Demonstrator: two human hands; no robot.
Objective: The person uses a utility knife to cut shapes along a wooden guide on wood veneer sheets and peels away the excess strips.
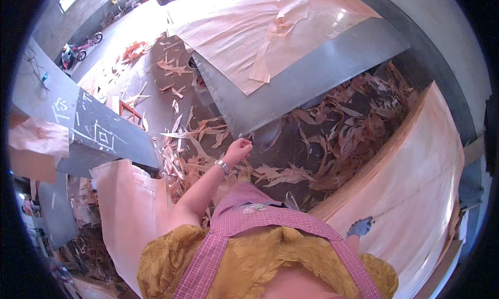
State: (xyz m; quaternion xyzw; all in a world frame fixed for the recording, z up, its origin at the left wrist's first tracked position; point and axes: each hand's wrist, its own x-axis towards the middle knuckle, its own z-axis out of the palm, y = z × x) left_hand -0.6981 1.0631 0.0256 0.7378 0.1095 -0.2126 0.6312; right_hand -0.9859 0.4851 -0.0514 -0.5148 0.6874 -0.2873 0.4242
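My left hand (239, 151), bare and with a watch (222, 167) at the wrist, hovers over the littered floor near the corner of the grey table. Its fingers are curled in; whether anything small sits in them is hidden. To the right, my right hand (359, 226) wears a grey-blue glove and is closed on a thin stick (397, 207) that reaches out over a tall stack of wood veneer sheets (416, 195). On the grey table (291, 96), more large veneer sheets (228, 44) lie spread, with a torn strip (270, 44) across the top.
Veneer scraps (343, 138) cover much of the floor under and around the table. At left stand a grey slab with chalk marks (99, 127) and another veneer stack (127, 200). A red frame (131, 113) leans nearby. A motorbike (78, 52) is parked far left.
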